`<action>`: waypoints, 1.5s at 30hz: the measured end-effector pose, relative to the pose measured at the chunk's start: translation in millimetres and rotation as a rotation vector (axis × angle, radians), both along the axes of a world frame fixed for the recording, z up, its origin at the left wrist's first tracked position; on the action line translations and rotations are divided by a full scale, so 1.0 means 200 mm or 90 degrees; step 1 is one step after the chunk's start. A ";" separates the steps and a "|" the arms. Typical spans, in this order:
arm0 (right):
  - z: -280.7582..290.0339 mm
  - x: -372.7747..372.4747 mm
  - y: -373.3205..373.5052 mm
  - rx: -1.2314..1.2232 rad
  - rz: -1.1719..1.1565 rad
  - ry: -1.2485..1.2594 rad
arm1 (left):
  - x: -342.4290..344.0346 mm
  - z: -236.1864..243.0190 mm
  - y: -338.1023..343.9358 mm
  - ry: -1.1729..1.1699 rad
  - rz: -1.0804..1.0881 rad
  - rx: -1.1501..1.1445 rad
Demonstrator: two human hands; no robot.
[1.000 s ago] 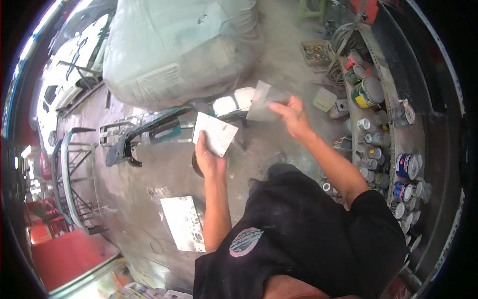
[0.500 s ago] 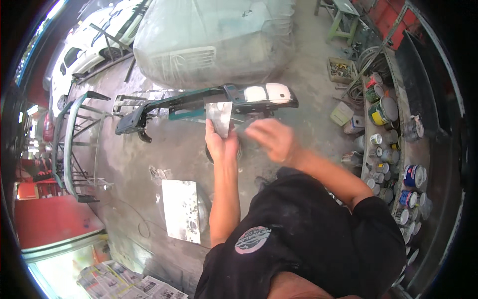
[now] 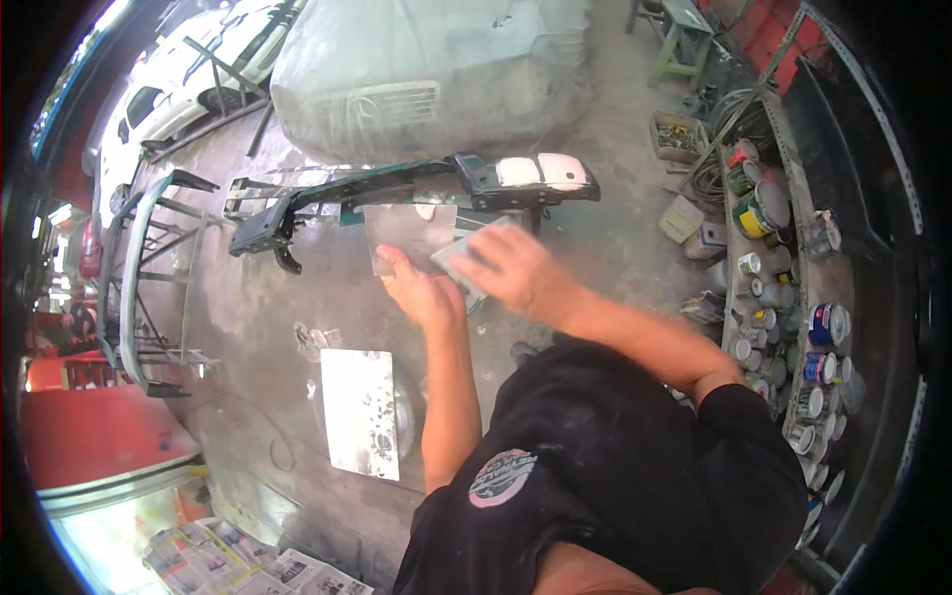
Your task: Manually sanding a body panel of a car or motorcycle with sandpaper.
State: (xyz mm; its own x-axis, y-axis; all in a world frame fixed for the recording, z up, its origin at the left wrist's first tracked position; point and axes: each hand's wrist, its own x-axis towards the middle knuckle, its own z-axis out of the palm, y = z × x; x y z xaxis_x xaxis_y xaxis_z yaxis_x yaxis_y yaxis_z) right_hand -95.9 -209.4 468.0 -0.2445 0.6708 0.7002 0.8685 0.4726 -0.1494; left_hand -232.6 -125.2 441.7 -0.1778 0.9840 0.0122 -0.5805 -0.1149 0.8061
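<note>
Workshop floor (image 3: 253,342) | left hand (image 3: 426,296) grips plate (image 3: 409,230), long axis crosswise | right hand (image 3: 521,273) grips left-pointing sheet (image 3: 449,252)

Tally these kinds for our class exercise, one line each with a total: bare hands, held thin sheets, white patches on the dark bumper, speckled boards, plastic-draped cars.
Bare hands (left hand, right hand): 2
Thin sheets: 2
White patches on dark bumper: 2
Speckled board: 1
Plastic-draped car: 1
Total: 8

Auto body workshop: wrapped car (image 3: 436,84) is standing on floor (image 3: 248,337), paint cans (image 3: 764,210) are lining shelf (image 3: 796,178) edge.
</note>
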 end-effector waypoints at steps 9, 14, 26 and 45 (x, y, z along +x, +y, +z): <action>-0.08 -0.13 0.06 -0.057 0.079 0.009 | -0.11 0.03 -0.09 -0.039 0.044 -0.019; -0.13 -0.09 0.11 -0.048 0.112 -0.052 | -0.17 -0.05 -0.10 0.004 0.049 -0.084; -0.11 -0.03 0.17 -0.057 0.197 -0.050 | -0.27 -0.05 -0.13 0.059 -0.023 -0.010; -0.02 0.37 0.31 -0.410 0.070 0.491 | -0.37 -0.17 -0.22 0.026 -0.255 -0.149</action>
